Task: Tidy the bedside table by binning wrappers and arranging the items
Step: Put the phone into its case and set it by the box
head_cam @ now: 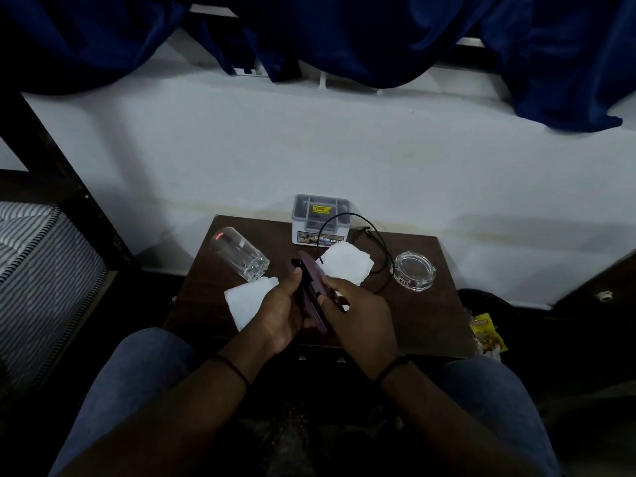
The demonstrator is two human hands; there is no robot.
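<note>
A dark wooden bedside table (423,325) stands against the wall. Above its front middle, both hands hold a dark purple flat case (315,280) with a black part along its edge. My left hand (284,313) grips it from the left and underneath. My right hand (358,306) pinches its right edge. A white tissue (246,301) lies under my left hand and another white tissue (347,265) behind the case. A glass tumbler (241,253) lies on its side at the back left. A glass ashtray (414,270) sits at the right.
A grey organiser box (320,218) stands at the table's back edge, with a black cable (375,235) looping from it. A yellow snack wrapper (488,333) lies in a dark bin on the floor to the right. A striped mattress (38,270) is at the left.
</note>
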